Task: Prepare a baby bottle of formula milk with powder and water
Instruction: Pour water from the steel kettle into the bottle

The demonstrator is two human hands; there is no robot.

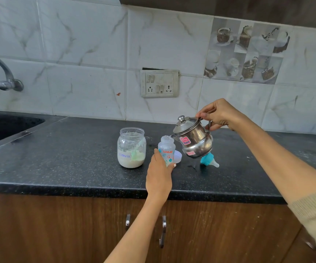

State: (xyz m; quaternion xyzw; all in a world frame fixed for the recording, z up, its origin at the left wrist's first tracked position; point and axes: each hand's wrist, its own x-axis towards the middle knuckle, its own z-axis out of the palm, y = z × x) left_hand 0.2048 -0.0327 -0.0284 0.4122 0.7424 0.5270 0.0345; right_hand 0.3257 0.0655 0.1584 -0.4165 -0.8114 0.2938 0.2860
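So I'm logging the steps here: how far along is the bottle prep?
Done: the baby bottle is uncapped, its teal teat lying on the counter. In hand: the left hand steadies the bottle while the right hand tips the steel kettle, spout at the bottle's mouth. Left: adding powder from the open formula jar, its scoop inside, then refitting the teat and mixing.

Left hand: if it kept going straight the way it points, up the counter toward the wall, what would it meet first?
The left hand already grips the baby bottle. Beyond that, probably the backsplash wall; depth is unclear.
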